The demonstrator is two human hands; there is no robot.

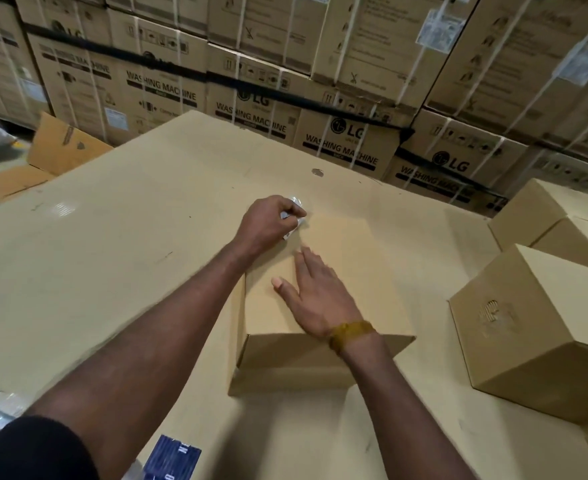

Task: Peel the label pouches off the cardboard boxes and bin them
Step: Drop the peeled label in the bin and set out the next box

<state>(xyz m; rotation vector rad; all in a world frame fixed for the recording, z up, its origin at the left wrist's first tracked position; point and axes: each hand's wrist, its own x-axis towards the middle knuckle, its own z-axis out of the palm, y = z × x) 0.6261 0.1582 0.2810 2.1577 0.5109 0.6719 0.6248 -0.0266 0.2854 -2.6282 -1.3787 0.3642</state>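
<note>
Your left hand (268, 220) has its grip closed on the crumpled pouch (294, 216) at the far left corner of the box (320, 296) on the worktop (112, 271), while your right hand (315, 292) lies flat and open on the lid, apparently to steady it.

Strapped washing-machine cartons (341, 147) stacked behind cardboard-covered worktop (112, 258)

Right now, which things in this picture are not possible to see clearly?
- Label pouch: head view, mostly hidden inside the left hand; its print is too small.
- A bin: none in frame.
- Blue printed thing: cut by the bottom edge.
- Box under the right hand: far side out of sight.
</note>
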